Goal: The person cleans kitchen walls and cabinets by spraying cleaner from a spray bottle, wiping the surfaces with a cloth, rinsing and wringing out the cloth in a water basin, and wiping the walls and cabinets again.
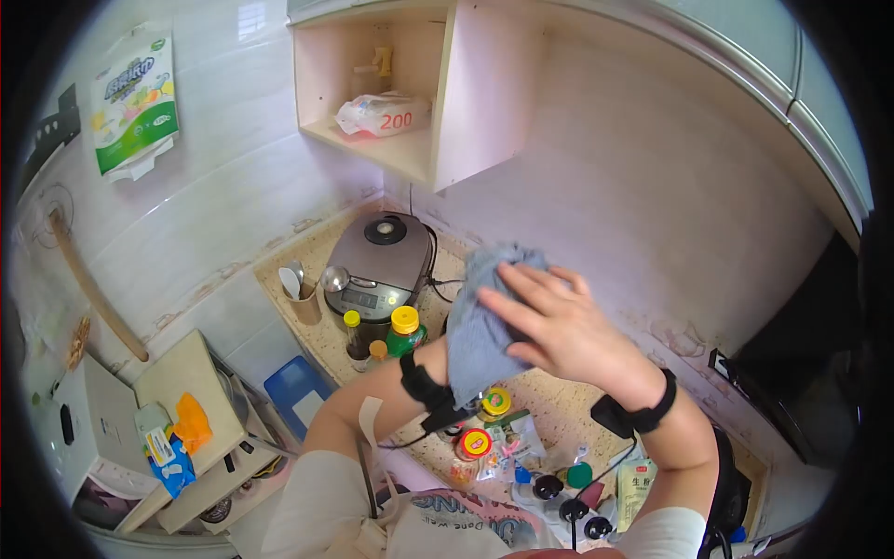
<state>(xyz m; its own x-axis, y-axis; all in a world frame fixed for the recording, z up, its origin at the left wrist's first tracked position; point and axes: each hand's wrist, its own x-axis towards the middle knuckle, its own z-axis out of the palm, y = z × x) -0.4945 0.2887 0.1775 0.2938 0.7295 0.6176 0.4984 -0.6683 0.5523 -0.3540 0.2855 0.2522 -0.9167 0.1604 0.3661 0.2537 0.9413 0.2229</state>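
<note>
A grey-blue cloth (484, 335) is bunched up above the speckled counter, in front of the tiled wall. My right hand (549, 317) lies on the cloth from the right, its fingers spread across it. The cloth covers my left hand, so only the left wrist with a black strap shows at its lower left edge. Behind my left forearm stand a bottle with a yellow cap (405, 321) and a dark bottle (356, 340). Below the cloth are jars, one with a red lid (474, 443).
A rice cooker (382, 261) and a utensil cup (304, 303) stand at the counter's back left. An open wall cabinet (484, 102) hangs above. Packets and several dark-capped bottles crowd the front, beside a green-and-white packet (634, 494). A blue board (298, 393) leans at the left.
</note>
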